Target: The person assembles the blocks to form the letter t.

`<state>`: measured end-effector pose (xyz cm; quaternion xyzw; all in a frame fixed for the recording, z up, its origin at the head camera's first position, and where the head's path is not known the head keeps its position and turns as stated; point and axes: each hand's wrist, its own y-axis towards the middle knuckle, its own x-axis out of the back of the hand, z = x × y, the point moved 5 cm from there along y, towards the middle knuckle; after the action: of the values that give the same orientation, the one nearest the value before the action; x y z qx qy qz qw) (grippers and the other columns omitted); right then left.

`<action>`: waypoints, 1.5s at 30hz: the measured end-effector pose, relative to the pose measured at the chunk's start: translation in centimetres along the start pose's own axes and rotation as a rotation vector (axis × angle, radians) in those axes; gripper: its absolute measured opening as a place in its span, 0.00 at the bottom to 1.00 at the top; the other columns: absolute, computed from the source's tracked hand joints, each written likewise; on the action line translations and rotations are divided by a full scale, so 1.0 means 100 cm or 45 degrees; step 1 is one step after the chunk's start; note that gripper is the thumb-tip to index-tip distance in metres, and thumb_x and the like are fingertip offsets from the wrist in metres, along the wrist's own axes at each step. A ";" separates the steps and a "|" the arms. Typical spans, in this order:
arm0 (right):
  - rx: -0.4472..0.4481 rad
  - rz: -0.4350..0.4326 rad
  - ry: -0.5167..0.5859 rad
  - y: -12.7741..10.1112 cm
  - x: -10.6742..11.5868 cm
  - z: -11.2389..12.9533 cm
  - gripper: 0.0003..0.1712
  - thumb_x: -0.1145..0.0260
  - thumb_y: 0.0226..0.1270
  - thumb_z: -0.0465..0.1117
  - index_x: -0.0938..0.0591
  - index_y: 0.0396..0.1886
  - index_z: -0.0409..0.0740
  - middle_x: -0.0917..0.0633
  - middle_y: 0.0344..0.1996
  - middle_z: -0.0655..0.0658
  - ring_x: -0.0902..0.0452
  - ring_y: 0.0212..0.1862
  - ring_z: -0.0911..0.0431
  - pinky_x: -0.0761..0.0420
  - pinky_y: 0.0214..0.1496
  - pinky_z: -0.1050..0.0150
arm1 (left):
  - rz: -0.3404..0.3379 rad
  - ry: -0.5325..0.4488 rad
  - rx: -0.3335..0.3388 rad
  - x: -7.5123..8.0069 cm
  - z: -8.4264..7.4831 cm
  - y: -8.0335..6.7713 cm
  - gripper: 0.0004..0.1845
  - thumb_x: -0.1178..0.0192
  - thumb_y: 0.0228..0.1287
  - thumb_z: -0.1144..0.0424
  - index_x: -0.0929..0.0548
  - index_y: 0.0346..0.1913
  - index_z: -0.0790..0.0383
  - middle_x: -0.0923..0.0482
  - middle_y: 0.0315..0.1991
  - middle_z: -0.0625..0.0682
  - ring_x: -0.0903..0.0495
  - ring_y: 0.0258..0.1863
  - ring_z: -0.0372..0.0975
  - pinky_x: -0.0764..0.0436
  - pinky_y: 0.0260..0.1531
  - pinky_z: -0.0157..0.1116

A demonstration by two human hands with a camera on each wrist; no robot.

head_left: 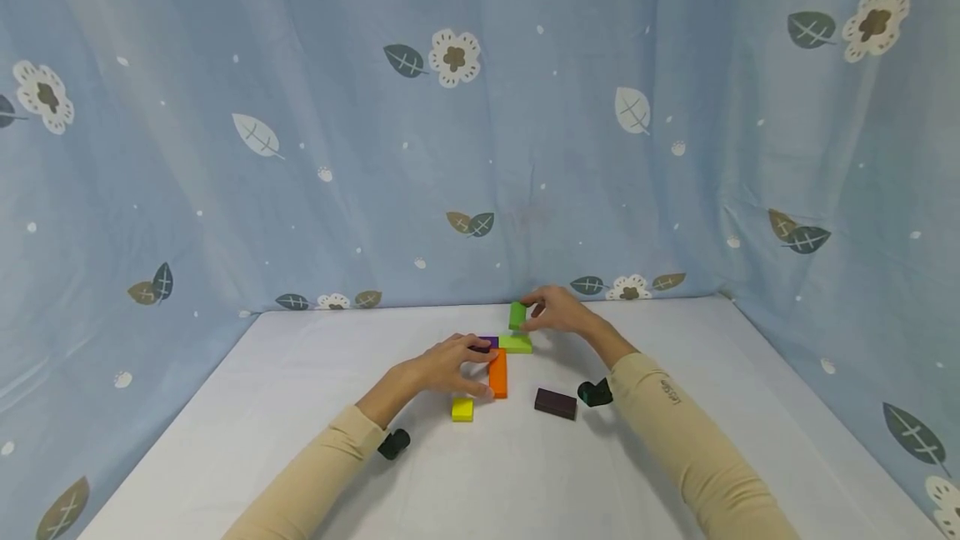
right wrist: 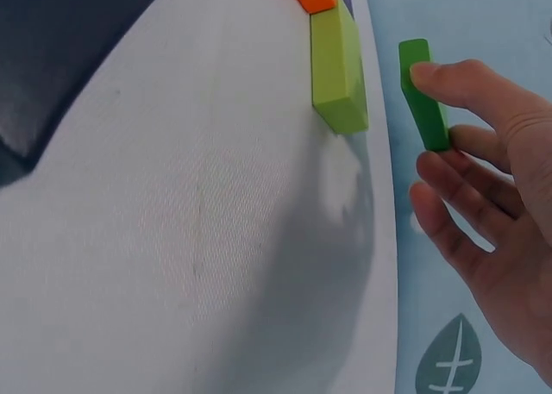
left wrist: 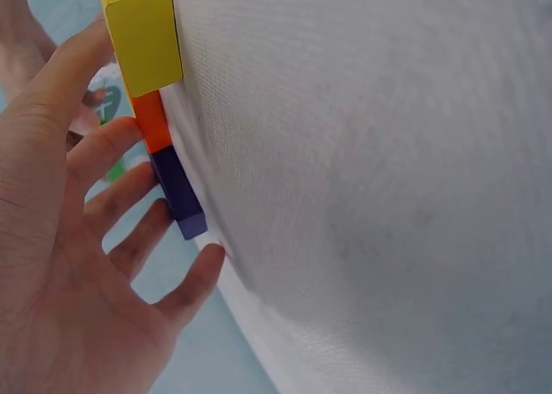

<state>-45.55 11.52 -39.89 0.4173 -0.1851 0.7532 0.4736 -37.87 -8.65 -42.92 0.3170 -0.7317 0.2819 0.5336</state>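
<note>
On the white surface (head_left: 300,440), the left hand (head_left: 442,367) reaches in from the near left, its fingers (left wrist: 112,153) spread and fairly straight, grasping nothing. The fingertips rest against a row of blocks: in the left wrist view they lie alongside the orange block (head_left: 498,372) and the purple block (head_left: 488,342), while the thumb stretches toward the yellow block (head_left: 462,409). The yellow block lies just nearer the person than the orange one, a little to its left. The orange block runs lengthwise away from the person, and the purple block sits at its far end, partly hidden under the fingers in the head view.

Just right of the purple block lies a light green block (head_left: 517,344), flat on the surface and touching the far end of the orange one. Above it, the right hand (head_left: 558,312) pinches a darker green block (head_left: 517,315) between thumb and fingertips, holding it upright on end. In the right wrist view this darker green block (right wrist: 423,92) is clear of the light green block (right wrist: 339,71), lifted off the surface and held just beside it.

Farther right and nearer the person, a dark brown block (head_left: 556,403) lies alone, apart from the group, close to the right forearm. A blue curtain (head_left: 480,123) printed with flowers and leaves hangs around the surface.
</note>
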 end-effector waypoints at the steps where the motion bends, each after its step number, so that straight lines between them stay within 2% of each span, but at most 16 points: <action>1: 0.006 -0.002 -0.002 0.001 -0.001 0.000 0.34 0.27 0.46 0.48 0.23 0.54 0.41 0.19 0.47 0.44 0.22 0.43 0.52 0.21 0.37 0.67 | -0.002 -0.001 0.001 0.000 0.000 0.000 0.41 0.44 0.43 0.28 0.32 0.62 0.40 0.40 0.66 0.44 0.41 0.64 0.43 0.36 0.62 0.51; 11: -0.071 0.013 0.026 0.005 -0.007 0.000 0.34 0.27 0.45 0.50 0.23 0.55 0.45 0.20 0.47 0.48 0.23 0.46 0.53 0.22 0.40 0.66 | -0.011 0.023 -0.011 -0.001 0.000 -0.001 0.41 0.46 0.42 0.26 0.32 0.62 0.40 0.39 0.66 0.44 0.41 0.64 0.42 0.36 0.61 0.50; 22: -0.017 0.019 0.026 0.010 -0.014 0.009 0.33 0.28 0.48 0.46 0.24 0.55 0.40 0.19 0.48 0.43 0.22 0.46 0.50 0.20 0.41 0.64 | -0.008 0.022 -0.018 0.001 -0.001 0.000 0.42 0.45 0.43 0.27 0.33 0.63 0.41 0.41 0.67 0.44 0.42 0.65 0.43 0.38 0.63 0.51; 28: -0.052 0.017 0.015 0.015 -0.020 0.006 0.32 0.27 0.47 0.47 0.23 0.54 0.43 0.19 0.48 0.46 0.22 0.47 0.50 0.20 0.43 0.63 | -0.007 0.029 -0.015 0.000 0.001 0.001 0.42 0.45 0.42 0.27 0.33 0.62 0.41 0.41 0.67 0.44 0.42 0.65 0.43 0.38 0.63 0.51; 35: -0.027 0.041 0.024 0.015 -0.023 0.011 0.33 0.28 0.48 0.46 0.24 0.55 0.38 0.20 0.49 0.42 0.22 0.48 0.47 0.20 0.45 0.60 | -0.011 0.022 -0.030 -0.001 0.000 0.000 0.41 0.44 0.44 0.28 0.32 0.63 0.41 0.40 0.67 0.45 0.42 0.65 0.43 0.37 0.63 0.50; 45: -0.030 0.035 -0.010 0.018 -0.027 0.012 0.32 0.29 0.49 0.46 0.24 0.55 0.39 0.20 0.49 0.42 0.22 0.48 0.49 0.20 0.45 0.61 | -0.020 0.017 -0.025 0.000 -0.001 -0.001 0.40 0.43 0.44 0.30 0.32 0.62 0.42 0.40 0.67 0.45 0.41 0.65 0.43 0.37 0.62 0.51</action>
<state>-45.99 8.31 -41.14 0.4122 -0.2015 0.7556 0.4675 -37.72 -8.61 -42.85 0.3154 -0.7283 0.2726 0.5439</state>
